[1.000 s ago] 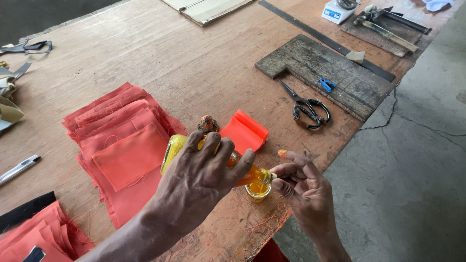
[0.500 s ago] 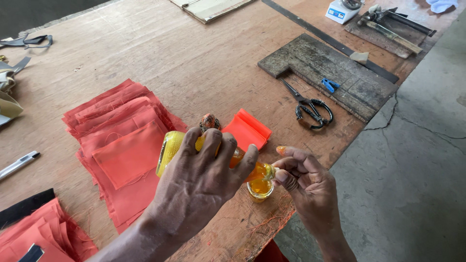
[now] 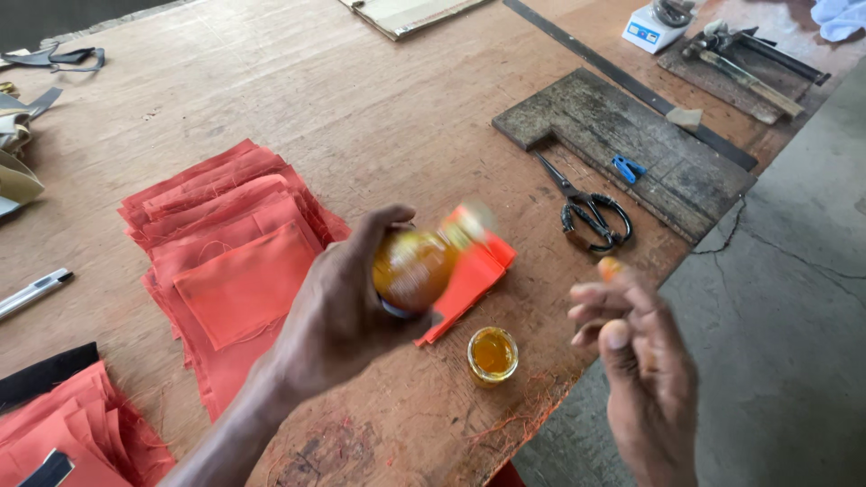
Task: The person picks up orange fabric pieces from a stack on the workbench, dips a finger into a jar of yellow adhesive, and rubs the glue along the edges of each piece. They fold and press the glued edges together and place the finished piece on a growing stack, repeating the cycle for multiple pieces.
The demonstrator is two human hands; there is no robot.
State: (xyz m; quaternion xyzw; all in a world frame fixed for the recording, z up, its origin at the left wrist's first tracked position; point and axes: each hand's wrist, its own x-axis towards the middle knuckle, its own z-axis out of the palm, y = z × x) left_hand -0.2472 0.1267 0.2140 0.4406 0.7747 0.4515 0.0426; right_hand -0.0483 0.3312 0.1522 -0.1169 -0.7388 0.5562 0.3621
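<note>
- Worn wooden workbench fills most of the view; grey concrete floor runs along its right edge.
- Left hand is clamped around an amber bottle, held tilted above the bench. The bottle's orange end is motion-blurred, so whether it is capped cannot be told.
- Right hand hangs past the bench edge, well apart from the left, fingers loosely curled. A small orange object shows at its fingertips; it appears pinched there, but blur prevents certainty.
- Small open jar of amber liquid stands on the bench between the two hands, near the edge, touched by neither.
- Orange folded piece lies just behind the jar, partly under the bottle.
- Stack of orange-red fabric pieces lies left of the hands.
- Black-handled scissors rest beside a dark wooden board farther right.
</note>
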